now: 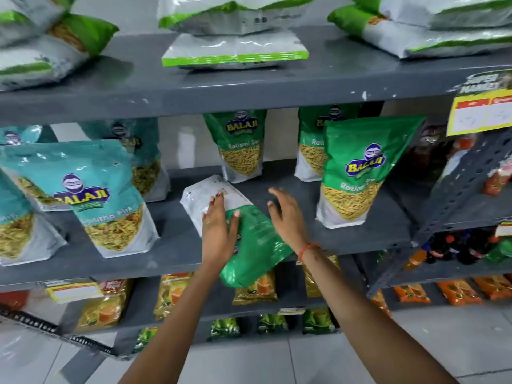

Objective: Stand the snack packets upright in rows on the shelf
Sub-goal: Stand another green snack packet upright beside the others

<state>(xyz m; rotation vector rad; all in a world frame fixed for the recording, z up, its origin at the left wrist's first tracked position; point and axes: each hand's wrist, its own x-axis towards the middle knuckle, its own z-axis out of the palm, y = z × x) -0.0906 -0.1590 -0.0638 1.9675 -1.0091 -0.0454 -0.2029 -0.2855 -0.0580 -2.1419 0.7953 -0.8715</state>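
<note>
In the head view, a grey shelf (177,245) is seen in the middle of the rack, and all places below are given from it. A green packet (257,245) lies flat on this shelf, near its front edge, back side up; its white bottom end points to the back wall and its green top end hangs a little over the front edge.

The left hand (219,231) is laid flat on the packet, palm down, with the fingers stretched out toward the white end; it presses on the packet and is not closed around it. The right hand (285,214) is held open just to the right of the packet, fingers spread and slightly curved; nothing is grasped by it, and whether it touches the packet cannot be told. An orange thread (309,249) is worn on the right wrist.

On the same shelf, to the right of the lying packet, a green front packet (357,173) stands upright, and another green one (311,142) is placed behind it. A back packet (242,148) stands at the back wall, just behind the lying one. At the left part of the shelf teal packets (105,198) stand, leaning a little. On the shelf above, white-green bags (235,48) are laid flat in piles. On the shelves below, yellow packs (171,295) are seen.
</note>
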